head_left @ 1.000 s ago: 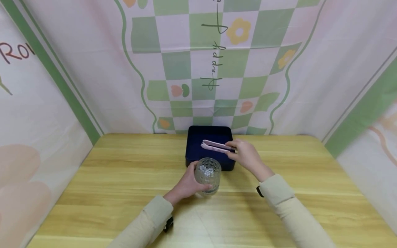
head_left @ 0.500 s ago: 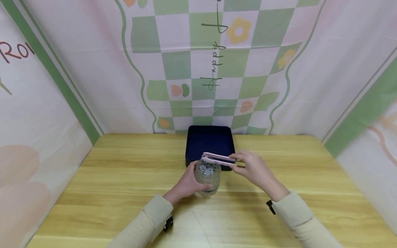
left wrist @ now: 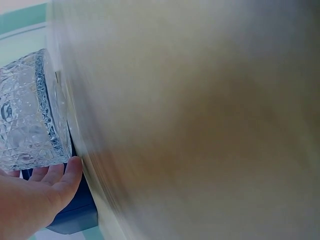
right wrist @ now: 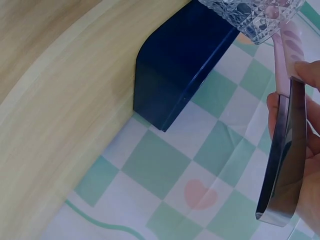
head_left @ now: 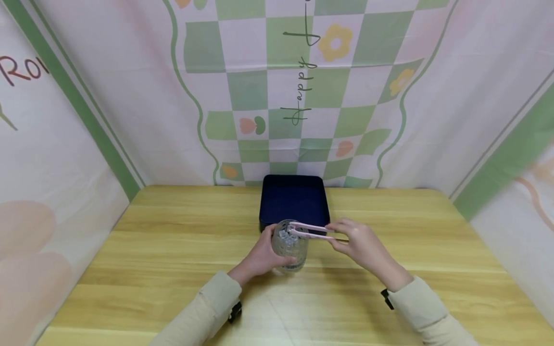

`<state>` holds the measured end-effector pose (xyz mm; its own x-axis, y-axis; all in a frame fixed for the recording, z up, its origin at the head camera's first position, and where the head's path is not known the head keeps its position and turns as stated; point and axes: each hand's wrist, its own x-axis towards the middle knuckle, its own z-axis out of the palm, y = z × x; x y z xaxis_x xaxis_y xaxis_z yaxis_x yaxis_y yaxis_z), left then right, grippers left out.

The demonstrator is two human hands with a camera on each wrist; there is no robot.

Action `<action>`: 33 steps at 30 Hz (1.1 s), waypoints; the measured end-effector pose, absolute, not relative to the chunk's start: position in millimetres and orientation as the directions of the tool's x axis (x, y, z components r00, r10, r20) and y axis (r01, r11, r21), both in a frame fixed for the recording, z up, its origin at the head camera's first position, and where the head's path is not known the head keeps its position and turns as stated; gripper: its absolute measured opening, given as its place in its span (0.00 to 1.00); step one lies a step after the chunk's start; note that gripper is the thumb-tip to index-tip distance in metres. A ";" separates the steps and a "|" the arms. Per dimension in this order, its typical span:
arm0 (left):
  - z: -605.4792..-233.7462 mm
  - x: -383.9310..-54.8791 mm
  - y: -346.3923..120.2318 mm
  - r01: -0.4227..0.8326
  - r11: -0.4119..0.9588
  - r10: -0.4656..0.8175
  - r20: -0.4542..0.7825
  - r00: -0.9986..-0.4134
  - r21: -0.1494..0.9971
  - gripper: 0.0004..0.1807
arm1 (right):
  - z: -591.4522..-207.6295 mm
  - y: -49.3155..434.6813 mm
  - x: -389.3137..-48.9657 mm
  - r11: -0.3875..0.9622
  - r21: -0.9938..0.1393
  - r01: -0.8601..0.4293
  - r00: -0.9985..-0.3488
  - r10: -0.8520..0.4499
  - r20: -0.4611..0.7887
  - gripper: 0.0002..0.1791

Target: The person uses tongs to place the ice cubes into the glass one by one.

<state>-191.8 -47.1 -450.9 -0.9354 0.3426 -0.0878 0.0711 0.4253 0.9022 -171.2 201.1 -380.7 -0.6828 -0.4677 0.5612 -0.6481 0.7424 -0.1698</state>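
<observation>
My left hand (head_left: 261,257) grips a clear textured drinking glass (head_left: 289,252) round its side, in front of the dark box. Several clear ice-like cubes (head_left: 283,234) show inside the glass. In the left wrist view, fingers curl under the side of the glass (left wrist: 22,115), whose base is close to the tabletop. My right hand (head_left: 362,246) pinches a pair of tongs (head_left: 315,228) with pink arms between thumb and fingers. The tong tips overlap the glass's mouth. In the right wrist view, the tongs (right wrist: 295,150) show a bent metal rear end.
A dark navy square box (head_left: 294,197) without a lid stands at the back of the wooden table (head_left: 173,250), right behind the glass. Behind the table hangs a green and white checked cloth (head_left: 246,91). Printed cloth also lines both sides.
My right hand has brought the tongs from above the dark box back toward me, down to the glass's mouth. The left hand and glass have stayed in place.
</observation>
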 end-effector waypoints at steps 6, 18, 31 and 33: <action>-451.3 -192.3 -47.1 0.076 0.421 0.343 -0.082 -0.936 0.904 0.54 | -381.6 201.8 -171.7 0.729 -0.150 -0.668 -0.662 -0.489 0.569 0.13; -451.2 -191.6 -47.4 0.074 0.426 0.350 -0.089 -0.932 0.902 0.55 | -380.0 201.6 -171.3 0.725 -0.138 -0.675 -0.660 -0.509 0.552 0.14; -449.5 -190.9 -45.9 0.069 0.423 0.339 -0.087 -0.937 0.904 0.55 | -380.7 203.9 -170.0 0.726 -0.157 -0.670 -0.674 -0.505 0.539 0.17; -449.1 -190.5 -45.7 0.068 0.421 0.337 -0.086 -0.938 0.904 0.55 | -381.4 203.9 -170.3 0.721 -0.158 -0.675 -0.667 -0.504 0.549 0.19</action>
